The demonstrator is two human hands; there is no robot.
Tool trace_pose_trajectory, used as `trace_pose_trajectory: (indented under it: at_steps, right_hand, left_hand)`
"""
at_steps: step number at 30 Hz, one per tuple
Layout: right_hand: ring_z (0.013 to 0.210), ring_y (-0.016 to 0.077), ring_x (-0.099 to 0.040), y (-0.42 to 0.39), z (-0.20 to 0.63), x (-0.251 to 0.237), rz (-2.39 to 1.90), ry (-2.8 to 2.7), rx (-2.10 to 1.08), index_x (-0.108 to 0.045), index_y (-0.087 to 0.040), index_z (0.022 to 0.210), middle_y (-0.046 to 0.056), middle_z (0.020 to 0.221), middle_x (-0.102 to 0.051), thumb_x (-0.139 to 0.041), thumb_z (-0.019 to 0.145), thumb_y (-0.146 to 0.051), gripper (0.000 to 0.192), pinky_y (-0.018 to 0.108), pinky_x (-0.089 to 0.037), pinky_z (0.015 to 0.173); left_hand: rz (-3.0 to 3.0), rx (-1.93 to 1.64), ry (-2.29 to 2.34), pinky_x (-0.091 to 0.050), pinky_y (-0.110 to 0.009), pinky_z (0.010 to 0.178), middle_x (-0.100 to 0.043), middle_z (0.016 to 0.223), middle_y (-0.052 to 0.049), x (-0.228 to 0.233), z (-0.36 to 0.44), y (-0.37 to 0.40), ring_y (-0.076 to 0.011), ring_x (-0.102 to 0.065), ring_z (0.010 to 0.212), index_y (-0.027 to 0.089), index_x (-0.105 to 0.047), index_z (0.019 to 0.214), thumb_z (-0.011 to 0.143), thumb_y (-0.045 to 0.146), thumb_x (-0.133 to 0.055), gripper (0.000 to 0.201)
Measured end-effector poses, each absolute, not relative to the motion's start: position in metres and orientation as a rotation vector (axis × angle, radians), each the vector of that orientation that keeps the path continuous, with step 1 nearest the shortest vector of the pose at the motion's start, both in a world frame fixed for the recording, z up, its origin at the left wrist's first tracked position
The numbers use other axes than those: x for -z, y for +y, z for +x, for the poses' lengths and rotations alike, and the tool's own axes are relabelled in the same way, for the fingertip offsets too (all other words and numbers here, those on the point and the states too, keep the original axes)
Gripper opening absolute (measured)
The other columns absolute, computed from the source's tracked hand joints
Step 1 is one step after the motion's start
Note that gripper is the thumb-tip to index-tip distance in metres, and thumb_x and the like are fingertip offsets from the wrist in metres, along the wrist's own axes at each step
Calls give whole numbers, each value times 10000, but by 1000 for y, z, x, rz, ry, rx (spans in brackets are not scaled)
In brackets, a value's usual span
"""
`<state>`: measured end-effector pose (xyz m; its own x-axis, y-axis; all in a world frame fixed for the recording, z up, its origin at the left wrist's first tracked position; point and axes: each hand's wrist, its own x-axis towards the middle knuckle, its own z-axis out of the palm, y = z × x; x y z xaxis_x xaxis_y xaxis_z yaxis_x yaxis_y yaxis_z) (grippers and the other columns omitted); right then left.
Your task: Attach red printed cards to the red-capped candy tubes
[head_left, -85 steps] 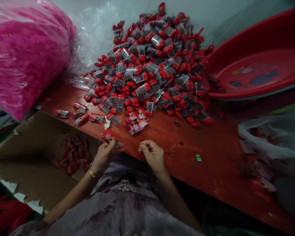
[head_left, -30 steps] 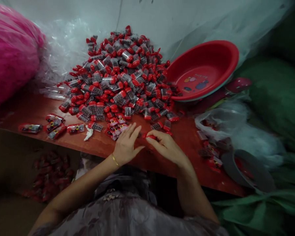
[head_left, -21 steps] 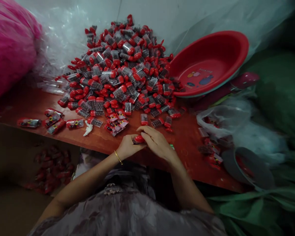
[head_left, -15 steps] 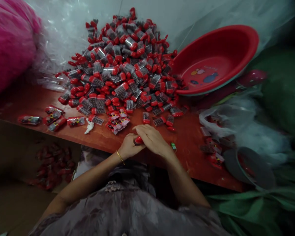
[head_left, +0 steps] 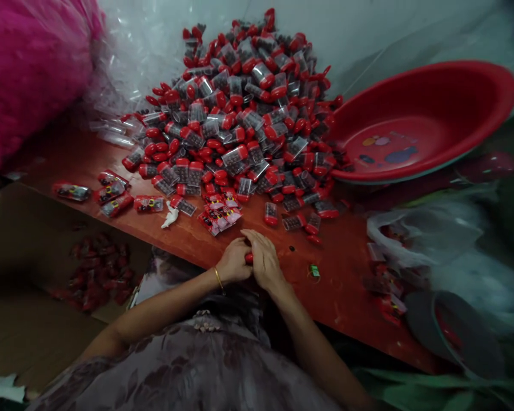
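Right at the near edge of the desk (head_left: pixel 351 285), the left hand (head_left: pixel 235 264) and right hand (head_left: pixel 263 264) are pressed together, fingers curled around one small red-capped tube (head_left: pixel 249 258); only a sliver of its red cap shows between them. It looks light, stiff plastic, smooth and likely a bit slippery, so a pinch across the clear body and the cap end should serve best. Just beyond the hands lies a fan of small printed packets (head_left: pixel 220 212), with a scrap of white paper (head_left: pixel 170 216) to their left. Further left along the desk edge, a few wrapped tubes (head_left: pixel 111 193) lie in a row. Beyond all that rises the big heap of red-capped tubes (head_left: pixel 244 108), and right of the heap leans a red basin (head_left: pixel 424 123). Left of the heap bulges a pink bag (head_left: pixel 29 74).
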<state>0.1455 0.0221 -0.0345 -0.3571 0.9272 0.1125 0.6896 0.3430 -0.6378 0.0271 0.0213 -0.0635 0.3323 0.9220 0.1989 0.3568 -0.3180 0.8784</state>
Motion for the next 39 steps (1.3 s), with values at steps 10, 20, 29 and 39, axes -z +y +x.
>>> trace_pose_trajectory:
  at_steps: [10,20,29,39]
  right_hand:
    - [1069,218,-558,7,145,55,-1362,-1601,-790,-583,-175,1074,119,1136,-618,-517,830,-418,350,410,-420,959]
    - [899,276,-549,37,179,70,-1699,-1778,-321,-617,-132,973,159,938,-654,-406,827,-565,503,429,-404,828]
    - [962,246,-548,32,170,75,-1570,-1959,-40,-605,-136,1025,135,1029,-659,-401,890,-440,390,373,-386,854]
    - [949,240,-553,33,172,74,-1537,-1961,-38,-608,-149,1015,117,1017,-667,-419,896,-407,341,366,-399,832]
  left_hand:
    - [1777,-884,1320,-389,-391,969,-700,804,-45,52,35,19,-196,-622,787,179,-649,807,680,154,-558,158]
    - [1909,-1089,2170,-400,-354,792,-699,852,-76,14,-77,-3,-219,-603,815,177,-665,912,847,344,-508,239]
    - [1997,-354,2356,-366,-333,670,-688,771,-123,26,-148,9,-239,-616,754,135,-682,798,883,275,-410,317]
    - [2205,-674,2147,-350,-379,841,-649,1113,-105,3,-90,55,-245,-565,960,202,-668,1036,888,408,-419,356]
